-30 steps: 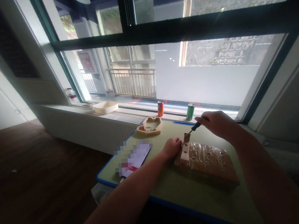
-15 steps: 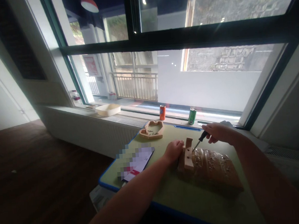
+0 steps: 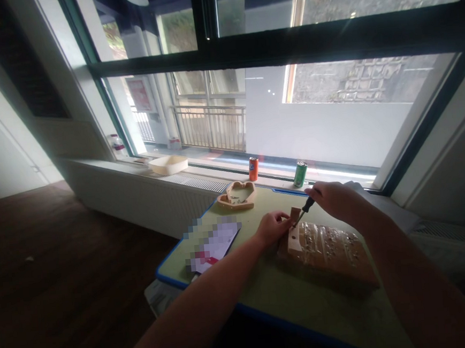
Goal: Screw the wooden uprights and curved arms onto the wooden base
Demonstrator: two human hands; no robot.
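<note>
My right hand (image 3: pixel 332 201) is closed round the dark handle of a screwdriver (image 3: pixel 308 204). Its shaft slants down to the left, with the tip at a hole in a small pale wooden piece (image 3: pixel 295 242). That piece has an upright part at its far end and rests on the left end of a brown cardboard box (image 3: pixel 339 256) wrapped in shiny clear tape. My left hand (image 3: pixel 275 228) is closed on the wooden piece from the left, fingertips at its far end. Whether the tip sits on a screw is too small to make out.
On the blue-edged green table (image 3: pixel 261 284) lie a phone-like flat device (image 3: pixel 222 242), partly pixelated, and a wooden tray (image 3: pixel 237 203) with small metal bits. An orange can (image 3: pixel 253 169), a green can (image 3: pixel 300 174) and a cream container (image 3: pixel 169 165) stand along the windowsill.
The screwdriver has moved left and down, its tip going from beside the wooden piece to its far hole. My left fingers have shifted towards the piece's upright end. The view tilted slightly.
</note>
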